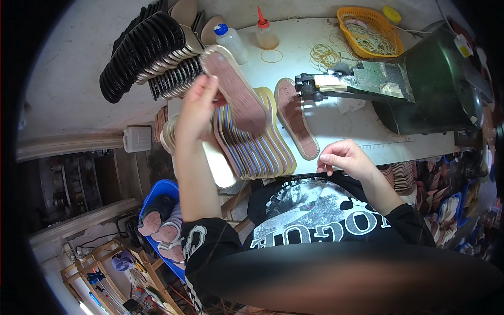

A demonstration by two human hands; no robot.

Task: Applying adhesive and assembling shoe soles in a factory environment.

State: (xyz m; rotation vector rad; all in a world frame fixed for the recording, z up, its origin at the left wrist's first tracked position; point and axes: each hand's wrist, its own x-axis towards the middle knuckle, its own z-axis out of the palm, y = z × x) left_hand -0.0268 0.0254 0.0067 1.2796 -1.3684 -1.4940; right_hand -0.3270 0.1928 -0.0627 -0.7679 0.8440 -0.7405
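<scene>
My left hand (198, 102) is raised above the worktable, its thumb and fingers closed on the edge of a shoe sole (235, 90). The sole has a pinkish-brown face and a pale rim, and is held tilted above a tight row of several soles (251, 152) with tan and bluish edges. Another pinkish-brown sole (295, 118), stitch marks along its rim, lies on the table with its upper part beside the head of a green machine (315, 86). Close to its lower end hovers my right hand (346, 157), fingers loosely curled, with nothing visible in them.
Black and beige soles (144, 55) are stacked at the far left. Behind stand a blue-capped bottle (231, 43), a red-tipped bottle (267, 37) and a yellow basket (362, 44) of rubber bands. A blue bin (149, 202) of shoes sits at lower left.
</scene>
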